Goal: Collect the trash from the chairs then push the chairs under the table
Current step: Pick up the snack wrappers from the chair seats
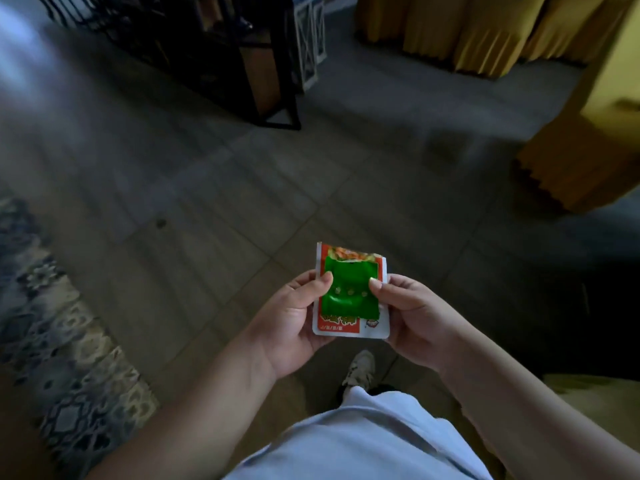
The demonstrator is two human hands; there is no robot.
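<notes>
Both hands hold two flat snack packets over the tiled floor [214,202]. The left hand [294,320] and right hand [412,317] each pinch a small crumpled green foil wrapper [348,291] against a larger red-and-white plastic wrapper [346,329] beneath it.

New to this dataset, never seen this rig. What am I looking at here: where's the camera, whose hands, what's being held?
No robot here: a person wears one wide-angle camera on the head, looking forward and down. The left hand and right hand pinch two pieces of trash stacked together: a green wrapper lying on a red and white wrapper. Below are a tiled floor, the person's shoe and a patterned rug at the left. Yellow-covered furniture stands at the right; blur hides whether it is chairs.
</notes>
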